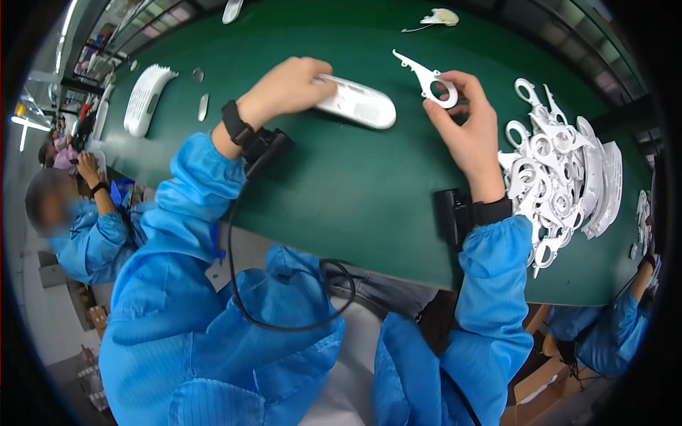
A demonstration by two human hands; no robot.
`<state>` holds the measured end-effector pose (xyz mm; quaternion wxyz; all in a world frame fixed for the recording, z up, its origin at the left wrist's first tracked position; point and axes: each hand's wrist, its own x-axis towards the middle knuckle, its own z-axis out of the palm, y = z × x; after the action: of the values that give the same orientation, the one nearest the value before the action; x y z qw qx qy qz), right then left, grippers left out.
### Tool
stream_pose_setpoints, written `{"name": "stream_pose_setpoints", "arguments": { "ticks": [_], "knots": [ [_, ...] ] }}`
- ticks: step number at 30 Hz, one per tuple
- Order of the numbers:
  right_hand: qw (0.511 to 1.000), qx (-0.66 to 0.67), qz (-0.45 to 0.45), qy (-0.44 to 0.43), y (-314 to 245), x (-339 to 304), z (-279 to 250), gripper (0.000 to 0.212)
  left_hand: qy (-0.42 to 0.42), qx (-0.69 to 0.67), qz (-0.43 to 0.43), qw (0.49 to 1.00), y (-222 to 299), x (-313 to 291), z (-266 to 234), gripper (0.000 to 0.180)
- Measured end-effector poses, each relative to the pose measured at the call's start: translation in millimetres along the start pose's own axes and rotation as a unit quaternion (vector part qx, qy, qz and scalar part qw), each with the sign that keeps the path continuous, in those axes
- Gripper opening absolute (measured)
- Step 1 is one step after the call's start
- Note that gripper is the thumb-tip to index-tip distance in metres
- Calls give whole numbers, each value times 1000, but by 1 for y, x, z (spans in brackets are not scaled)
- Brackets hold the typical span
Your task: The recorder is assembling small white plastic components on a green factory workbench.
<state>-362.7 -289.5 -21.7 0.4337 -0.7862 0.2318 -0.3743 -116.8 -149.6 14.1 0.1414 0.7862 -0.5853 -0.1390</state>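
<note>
My left hand (293,86) is closed on the left end of a long white plastic housing (361,105), rounded at its right end and marked with a patch of small holes. To the right, my right hand (470,121) pinches a white plastic ring-shaped part (430,79) by its ring, with its thin pointed arm slanting up and to the left. A gap separates the two pieces. Beside my right wrist lies a heap of similar white ring parts (543,167).
Curved white shells (604,188) stand beyond the heap on the green table (341,192). At the left lie a slotted white shell (148,101), a small oval piece (203,107) and a round disc (198,74). A cream part (442,18) sits at the back. People in blue work at both sides.
</note>
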Motion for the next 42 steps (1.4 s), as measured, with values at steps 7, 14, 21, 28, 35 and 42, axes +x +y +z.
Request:
{"name": "stream_pose_setpoints", "arguments": {
  "ticks": [7,14,21,28,35,42],
  "knots": [
    [997,48,31,-46,-17,-23,24,35,116,-143,161,970,1,-22,13,36],
    [994,-38,-18,-105,-33,-33,34,22,56,-330,173,926,-1,-29,19,38],
    [977,-122,-127,-120,-31,-34,44,19,142,-82,218,962,2,-32,33,16],
    [954,-219,-173,-112,-36,-38,52,18,202,-54,248,946,1,-34,38,15],
    [947,-255,-178,-79,-35,-42,59,19,228,-49,240,942,3,-34,40,16],
    [964,-242,-78,-81,-45,-46,70,20,177,3,241,954,9,-32,35,21]
  ]
}}
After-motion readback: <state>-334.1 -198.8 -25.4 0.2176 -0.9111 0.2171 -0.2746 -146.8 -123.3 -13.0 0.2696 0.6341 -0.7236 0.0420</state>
